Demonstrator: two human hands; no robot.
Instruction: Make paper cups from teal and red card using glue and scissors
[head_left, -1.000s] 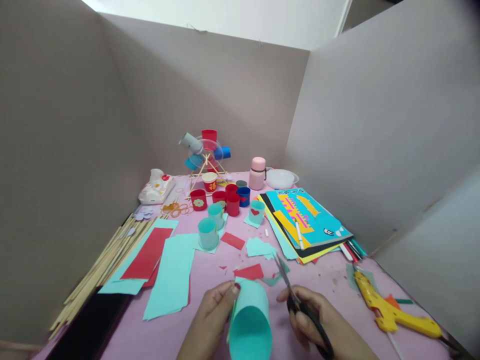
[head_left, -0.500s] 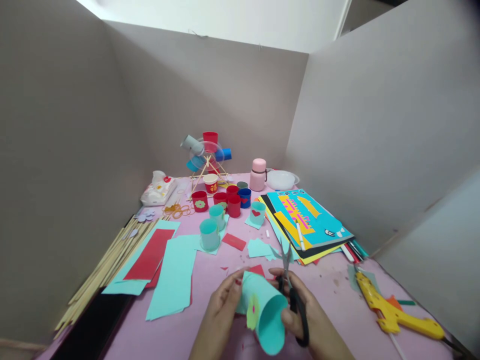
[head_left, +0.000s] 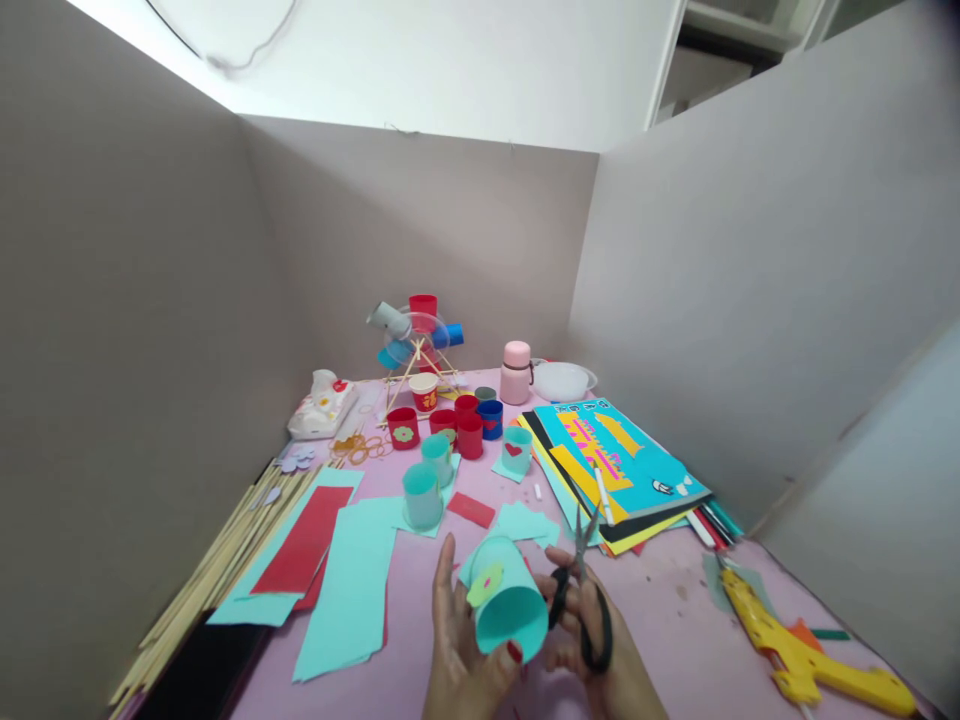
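Observation:
My left hand (head_left: 469, 655) cradles a turquoise paper cup (head_left: 514, 595), its thumb against the rim and fingers behind. The cup lies tilted with its open mouth toward me. A pale green paper flower (head_left: 486, 583) with a pink middle is stuck to its side. In my right hand (head_left: 592, 640) are black-handled scissors (head_left: 583, 560), blades pointing up and away and slightly apart. Fingers of that hand are close to the cup's right side; whether they touch it I cannot tell. Beyond lie turquoise paper scraps (head_left: 525, 522) and a red paper piece (head_left: 471, 510).
Several small paper cups (head_left: 422, 495) stand mid-table before a stick-and-disc wheel model (head_left: 418, 340). Paper strips (head_left: 349, 580) and wooden sticks (head_left: 195, 580) lie left. At right are coloured sheets (head_left: 622, 460) and a yellow glue gun (head_left: 802, 640). Grey panels (head_left: 420, 220) enclose the table.
My left hand has turned the paper cup, so its mouth faces me more and the flower sits higher. The thumb now rests at the rim. The view has tipped upward.

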